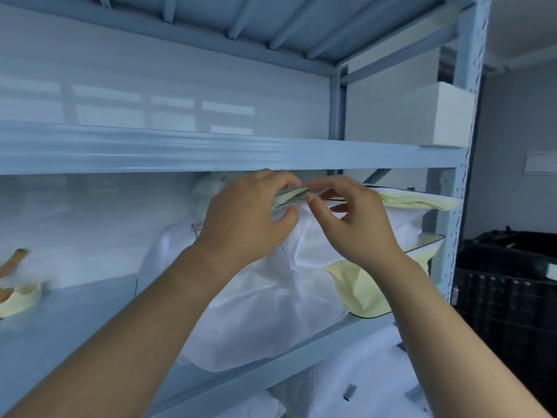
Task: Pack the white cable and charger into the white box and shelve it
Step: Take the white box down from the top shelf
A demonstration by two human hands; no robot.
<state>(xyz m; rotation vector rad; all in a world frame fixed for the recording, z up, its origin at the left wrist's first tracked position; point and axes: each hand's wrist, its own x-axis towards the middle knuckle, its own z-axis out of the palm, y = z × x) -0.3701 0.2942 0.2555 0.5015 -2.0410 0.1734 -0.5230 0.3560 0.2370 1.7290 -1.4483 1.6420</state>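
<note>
In the head view, the left hand (250, 218) and right hand (355, 218) each pinched a thin greenish strip (294, 195) above white bags (271, 297) on the middle shelf (75, 321). A white box (437, 116) stood on the shelf above, apart from both hands; cable and charger were not visible. That two-sided grip looked slight, so a tug could probably slip the strip free or drag the bags off the edge.

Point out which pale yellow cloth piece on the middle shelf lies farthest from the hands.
The pale yellow piece at the shelf's far left, beside a brown handle-like object. The other yellow pieces lie at the right, by the white bag.

Both bare arms reach forward, left hand (250, 212) and right hand (355, 218) pinching, fingertips nearly meeting.
</note>
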